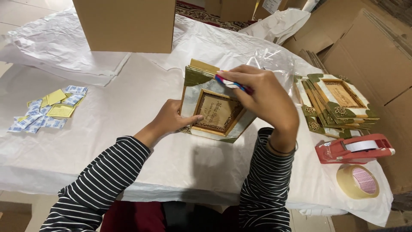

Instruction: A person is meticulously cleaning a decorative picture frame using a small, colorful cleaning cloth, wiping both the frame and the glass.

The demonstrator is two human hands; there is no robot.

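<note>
Down in the head view, small packets (pixel 43 112) are lying scattered at the left of the tabletop (pixel 128 103), flat squares in yellow and in blue-and-white print, overlapping in a loose heap. Behind them a plain brown cardboard box (pixel 124 23) is standing upright on white wrapping paper (pixel 56 51), its contents hidden. More flattened cardboard (pixel 369 56) is leaning at the far right. Nearer the right edge a stack of decorated frames (pixel 337 105) is resting, green-cornered with pale wood strips, slightly fanned. Just in front of it a red tape dispenser (pixel 354 149) is lying with a white roll inside, and beside that a loose roll of beige tape (pixel 358 181) is sitting flat. At the centre a decorated frame (pixel 212 109) with green corners and a brown engraved panel is being held tilted above the tabletop, between the two hands, with crinkled clear plastic film (pixel 270 64) just behind it. The left hand (pixel 171 118) is pressing against the frame's left edge, its grip closed lightly on that side. The right hand (pixel 262 96) is reaching over the frame's upper right corner, its grip clenched around a small red, blue and white object (pixel 231 82) touching the frame's top edge.
</note>
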